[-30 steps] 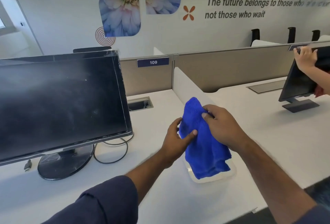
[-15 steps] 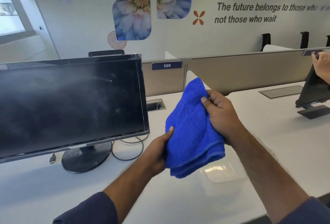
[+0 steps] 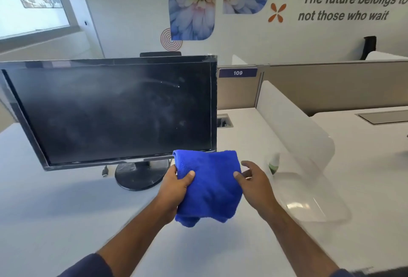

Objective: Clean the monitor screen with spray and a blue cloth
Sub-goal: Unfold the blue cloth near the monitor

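The black monitor (image 3: 114,111) stands on the white desk (image 3: 66,210) at left of centre, its dark screen streaked and smudged. I hold the bunched blue cloth (image 3: 209,188) in the air just below the screen's lower right corner. My left hand (image 3: 176,186) grips the cloth's left edge, thumb on top. My right hand (image 3: 254,181) is at the cloth's right edge with its fingers apart and only the thumb against the fabric. A white spray bottle with a green label (image 3: 273,163) shows dimly through the translucent divider, right of my right hand.
A frosted divider (image 3: 298,126) runs from the grey partition with the 109 label (image 3: 238,72) toward me. The monitor's round base (image 3: 141,175) and a dangling cable plug (image 3: 105,171) sit under the screen. A cable hatch (image 3: 224,121) lies behind.
The cloth came up off the divider's near end and moved left toward the monitor. My left hand took hold of it while my right hand loosened. The view turned left.
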Demonstrator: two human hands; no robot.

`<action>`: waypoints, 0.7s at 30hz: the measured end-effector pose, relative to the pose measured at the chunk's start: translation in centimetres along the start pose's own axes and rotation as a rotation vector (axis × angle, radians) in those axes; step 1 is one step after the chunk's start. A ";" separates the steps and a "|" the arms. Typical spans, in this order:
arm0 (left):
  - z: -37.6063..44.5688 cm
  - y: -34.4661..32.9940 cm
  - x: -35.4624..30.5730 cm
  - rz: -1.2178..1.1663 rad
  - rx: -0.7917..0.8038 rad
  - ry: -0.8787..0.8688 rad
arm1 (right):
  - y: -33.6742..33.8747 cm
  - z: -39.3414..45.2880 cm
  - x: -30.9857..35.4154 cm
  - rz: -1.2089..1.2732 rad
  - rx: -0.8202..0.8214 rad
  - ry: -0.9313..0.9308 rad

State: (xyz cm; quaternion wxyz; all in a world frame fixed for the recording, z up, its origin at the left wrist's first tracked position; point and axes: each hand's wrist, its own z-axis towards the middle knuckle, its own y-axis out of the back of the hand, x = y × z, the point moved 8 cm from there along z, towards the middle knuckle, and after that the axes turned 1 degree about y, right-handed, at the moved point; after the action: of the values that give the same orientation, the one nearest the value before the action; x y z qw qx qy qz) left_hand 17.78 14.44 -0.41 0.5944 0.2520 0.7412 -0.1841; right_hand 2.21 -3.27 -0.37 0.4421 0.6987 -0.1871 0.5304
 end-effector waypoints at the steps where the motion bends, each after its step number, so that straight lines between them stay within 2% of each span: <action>1: -0.1 0.4 0.1 0.006 0.003 -0.014 | -1.0 -0.4 -0.3 -0.013 0.011 -0.008; 6: -0.7 1.7 1.0 0.061 0.018 0.011 | -5.9 -3.1 1.1 0.073 0.039 0.102; 11: -1.5 2.6 1.8 0.189 0.039 0.014 | -9.9 -5.0 3.0 0.288 0.187 0.021; 15: -2.4 1.7 1.9 0.212 0.207 0.002 | -11.5 -5.5 4.0 0.289 0.226 -0.017; 18: -3.0 1.5 1.7 0.135 0.313 0.043 | -11.9 -5.7 4.6 0.358 0.257 -0.026; 21: -2.8 2.4 1.8 0.034 0.278 0.090 | -11.8 -5.9 5.1 0.416 0.250 -0.017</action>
State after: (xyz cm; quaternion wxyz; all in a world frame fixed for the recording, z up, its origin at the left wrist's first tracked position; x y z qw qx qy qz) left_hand 16.65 18.26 -1.41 0.5231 0.3526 0.7298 -0.2634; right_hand 9.28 8.95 -0.45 0.2318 0.6988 -0.2638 0.6231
